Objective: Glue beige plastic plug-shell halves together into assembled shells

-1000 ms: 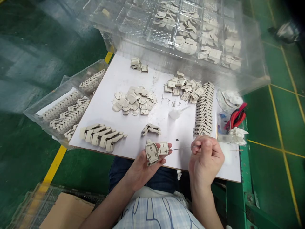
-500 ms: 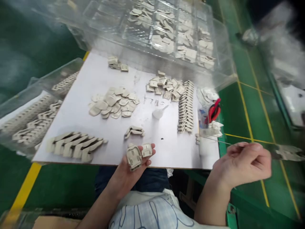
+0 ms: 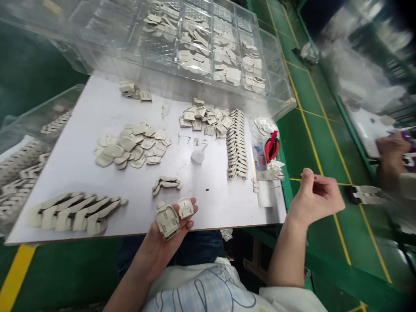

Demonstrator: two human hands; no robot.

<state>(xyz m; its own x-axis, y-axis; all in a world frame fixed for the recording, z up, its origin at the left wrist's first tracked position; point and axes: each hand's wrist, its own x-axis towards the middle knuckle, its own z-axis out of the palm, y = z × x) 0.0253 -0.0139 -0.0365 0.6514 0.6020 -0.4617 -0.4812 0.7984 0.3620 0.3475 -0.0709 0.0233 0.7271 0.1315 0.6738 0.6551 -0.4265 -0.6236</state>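
My left hand [image 3: 164, 242] holds two beige plastic pieces at the table's near edge: a larger slotted housing [image 3: 167, 221] and a smaller square cover [image 3: 186, 208] on the fingers. Beyond the right edge, my right hand [image 3: 315, 197] is raised with thumb and forefinger pinched. Whatever is in that pinch is too thin to make out. Nearest it stand a white cylindrical container [image 3: 266, 194] and red-handled pliers [image 3: 271, 146]. Two bent beige pieces [image 3: 167, 184] lie just past my left hand. A small white squeeze bottle [image 3: 198, 154] stands mid-table.
On the white tabletop [image 3: 208, 212] lie a pile of rounded covers [image 3: 131, 147], a pile of square pieces [image 3: 206, 119], a stacked column [image 3: 237, 145] and a row of bent parts [image 3: 76, 212]. A clear compartment tray [image 3: 276, 97] spans the back. Another person's hand [image 3: 394, 151] shows at right.
My view has swung right, so the table sits further left. My right hand has turned, with its pinch now upward; a thin line ran from it to the container before. My left hand keeps both pieces.
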